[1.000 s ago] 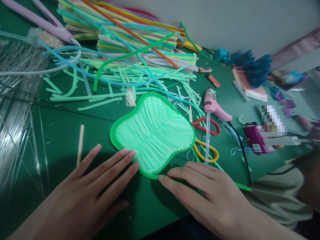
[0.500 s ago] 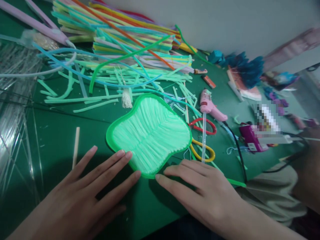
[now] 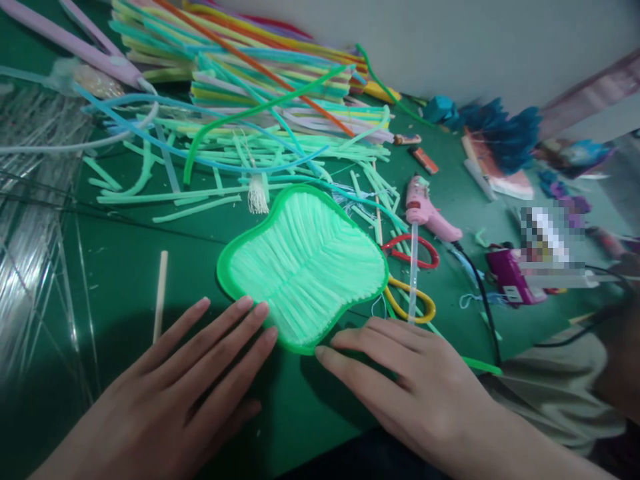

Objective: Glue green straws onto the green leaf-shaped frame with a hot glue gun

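A light green wavy-edged piece (image 3: 305, 263) with a darker green rim lies in the middle of the table. My left hand (image 3: 185, 387) is spread at its lower left, with fingertips touching the rim and nothing gripped. At the bottom corner of the piece, my right hand (image 3: 405, 380) has thumb and forefinger near each other at the green rim, the fingers bent. A green strip (image 3: 483, 365) sticks out to the right from behind this hand.
Colourful pipe cleaners (image 3: 270, 87) lie at the back. Right of the piece are a pink glue gun (image 3: 427, 212), red-and-yellow-handled scissors (image 3: 413, 300) and a purple box (image 3: 515, 277). A wooden stick (image 3: 161, 293) lies left. A person's arm (image 3: 613, 333) shows at the right edge.
The fingers of my left hand have shifted slightly along the rim, the forefinger upward. The whole view has moved a little; my right hand stays at the bottom corner.
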### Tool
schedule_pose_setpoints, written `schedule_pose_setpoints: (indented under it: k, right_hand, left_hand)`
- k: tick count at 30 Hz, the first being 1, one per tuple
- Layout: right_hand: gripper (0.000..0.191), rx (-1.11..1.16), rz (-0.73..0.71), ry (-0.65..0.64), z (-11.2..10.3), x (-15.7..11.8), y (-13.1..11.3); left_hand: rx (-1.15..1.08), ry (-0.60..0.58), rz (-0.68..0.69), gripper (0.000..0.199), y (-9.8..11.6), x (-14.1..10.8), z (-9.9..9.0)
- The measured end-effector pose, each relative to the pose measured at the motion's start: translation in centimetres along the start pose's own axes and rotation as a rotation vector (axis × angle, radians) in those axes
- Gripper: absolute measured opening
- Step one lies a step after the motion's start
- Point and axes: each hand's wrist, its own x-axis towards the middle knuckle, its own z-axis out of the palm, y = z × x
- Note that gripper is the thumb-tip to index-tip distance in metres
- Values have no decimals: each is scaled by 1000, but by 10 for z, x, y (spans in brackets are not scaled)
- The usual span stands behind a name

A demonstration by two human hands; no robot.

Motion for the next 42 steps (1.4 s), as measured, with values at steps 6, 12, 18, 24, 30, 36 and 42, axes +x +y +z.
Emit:
schedule_pose_setpoints:
  k: [6,12,18,24,30,36,42]
  right_hand:
    - [33,-1,-10,3,2,1,2]
    - [34,13,-19,9,5,-1,6]
    - [32,62,-18,-2,0,-6,10]
    - [27,81,36,-39,-7,-19,17]
    - [32,42,25,-28,-14,-24,31]
    - [32,-74,-23,10,-13,-11,35]
    - [28,-113,-51,14,-11,-7,38]
  left_hand:
    - [-28,-9,-74,45,3,2,4]
    - [14,-49,-22,50,-1,1,5]
    - [23,-74,7,53,-4,-1,3]
    - [0,-64,-31,52,-2,-1,5]
    - [28,-75,0,53,-4,0,3]
    - [55,-96,39,56,-6,-1,3]
    - [64,-123,47,60,-7,-4,4]
